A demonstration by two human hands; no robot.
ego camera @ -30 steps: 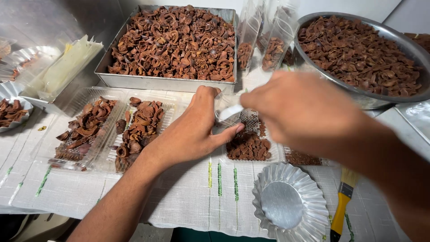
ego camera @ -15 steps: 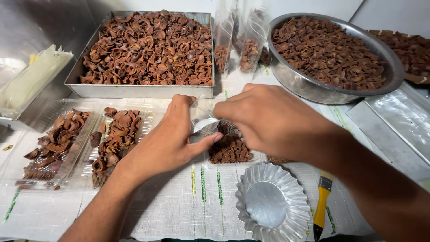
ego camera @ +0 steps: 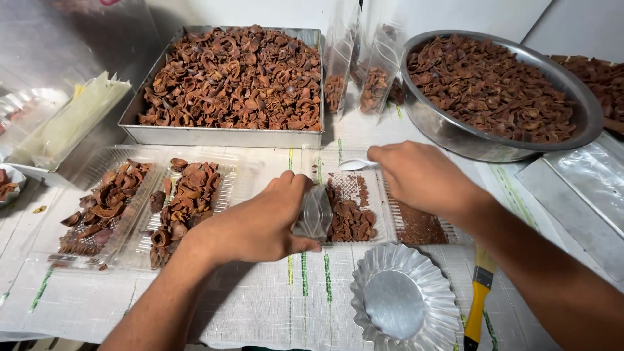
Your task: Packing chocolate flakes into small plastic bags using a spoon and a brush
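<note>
change: since half a second ago our hands have drawn apart, baring the ribbed clear plastic tray [ego camera: 354, 208] between them.
left hand: our left hand [ego camera: 260, 221] pinches a small clear plastic pouch [ego camera: 315, 213] between thumb and curled fingers, at the tray's near left edge.
right hand: our right hand [ego camera: 422, 175] closes its fingers around a white plastic spoon [ego camera: 356, 164], whose bowl pokes out over the tray's far rim.
tray contents: a clump of brown dried shell pieces [ego camera: 348, 218] lies in the middle, with fine brown crumbs to the right.
left of us: two more clear trays of brown shells [ego camera: 140, 208] sit side by side.
behind: a rectangular steel pan [ego camera: 227, 136] and a round steel bowl [ego camera: 455, 140] brim with the same shells.
near edge: a fluted metal tart mould [ego camera: 403, 302] lies beside a yellow-handled brush [ego camera: 478, 302] on the white woven cloth [ego camera: 260, 305].
</note>
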